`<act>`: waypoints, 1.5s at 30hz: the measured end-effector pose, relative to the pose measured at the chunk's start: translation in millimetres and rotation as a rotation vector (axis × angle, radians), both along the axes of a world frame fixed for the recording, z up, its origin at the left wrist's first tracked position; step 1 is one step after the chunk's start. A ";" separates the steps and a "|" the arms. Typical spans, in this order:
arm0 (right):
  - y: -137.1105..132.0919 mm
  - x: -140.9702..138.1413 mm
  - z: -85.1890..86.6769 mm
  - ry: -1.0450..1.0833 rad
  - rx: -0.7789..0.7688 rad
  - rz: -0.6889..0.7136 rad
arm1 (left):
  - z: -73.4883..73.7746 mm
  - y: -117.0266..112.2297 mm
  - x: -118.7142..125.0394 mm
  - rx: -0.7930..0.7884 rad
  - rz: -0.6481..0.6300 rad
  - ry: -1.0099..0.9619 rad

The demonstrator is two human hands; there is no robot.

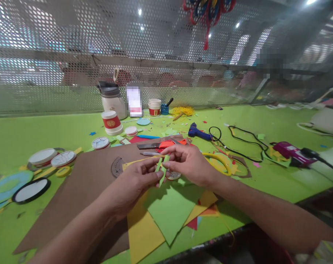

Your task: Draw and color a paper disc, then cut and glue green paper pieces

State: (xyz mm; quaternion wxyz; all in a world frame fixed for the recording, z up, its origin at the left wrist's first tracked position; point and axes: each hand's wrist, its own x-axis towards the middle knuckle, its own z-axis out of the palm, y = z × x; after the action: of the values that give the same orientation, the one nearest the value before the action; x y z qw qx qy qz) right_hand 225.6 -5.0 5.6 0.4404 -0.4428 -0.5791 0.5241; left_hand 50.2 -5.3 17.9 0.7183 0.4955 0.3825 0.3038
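Between my two hands is a small folded strip of green paper (162, 172). My left hand (140, 179) pinches its lower part between thumb and fingers. From the right, my right hand (188, 163) grips the upper end with thumb and forefinger. Below them lies a larger green paper sheet (173, 212), on top of yellow paper (143, 236). Just beyond my fingers rest an orange utility knife (166, 145) and the yellow handles of scissors (224, 167). A protractor (117, 167) lies left of my left hand on a brown board (86, 183).
At the back stand a kettle (113, 99), a lit phone (134, 102) and paper cups (154, 106). A blue glue gun (199, 132) with a black cord lies to the right, near a purple power strip (294, 154). Round lids (42, 157) sit at left.
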 end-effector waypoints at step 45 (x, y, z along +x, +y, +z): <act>7.7 15.9 1.4 0.007 -0.176 0.249 | -6.4 -0.8 -0.7 0.164 0.098 0.126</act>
State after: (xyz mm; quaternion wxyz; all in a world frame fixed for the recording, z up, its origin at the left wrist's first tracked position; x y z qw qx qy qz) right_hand 241.5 2.6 7.0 0.3334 -0.4025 -0.5799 0.6249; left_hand 49.5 -6.0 11.5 0.6342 0.5514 0.4244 0.3371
